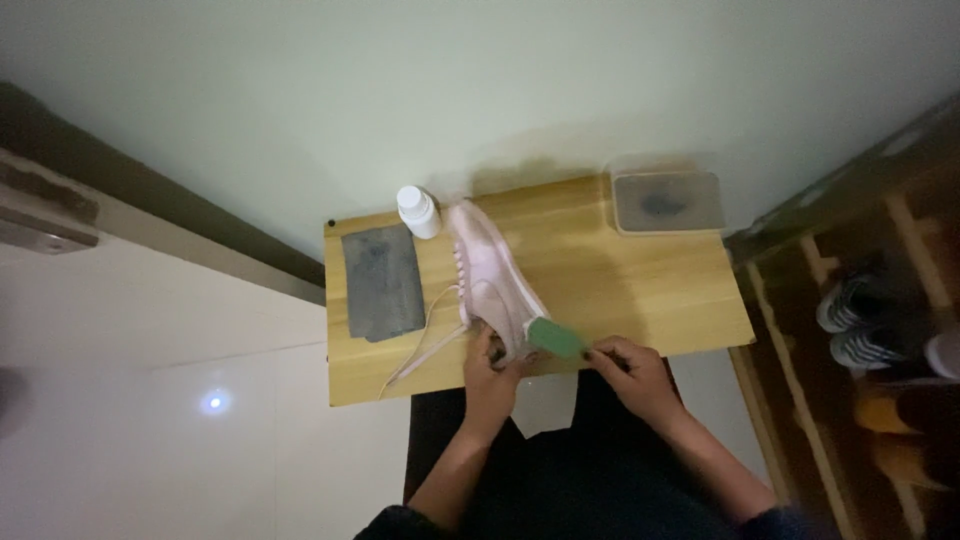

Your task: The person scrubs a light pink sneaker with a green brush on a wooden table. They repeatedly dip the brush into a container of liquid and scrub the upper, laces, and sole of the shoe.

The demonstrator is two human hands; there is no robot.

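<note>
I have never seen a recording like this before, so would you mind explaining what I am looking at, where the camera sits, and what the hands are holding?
There is no machine here: a person works with two bare hands, and the one camera is worn on the head, looking down. That is why you see forearms reaching up from the bottom edge.

In front of them is a small wooden table against a pale wall. On it lie a pale pink shoe with loose laces, a grey cloth, a small white bottle and a clear plastic box with something dark inside.

The left hand grips the near end of the shoe. The right hand holds a green block, perhaps a sponge or brush, against that end.

To the right, a wooden rack holds more shoes.
</note>
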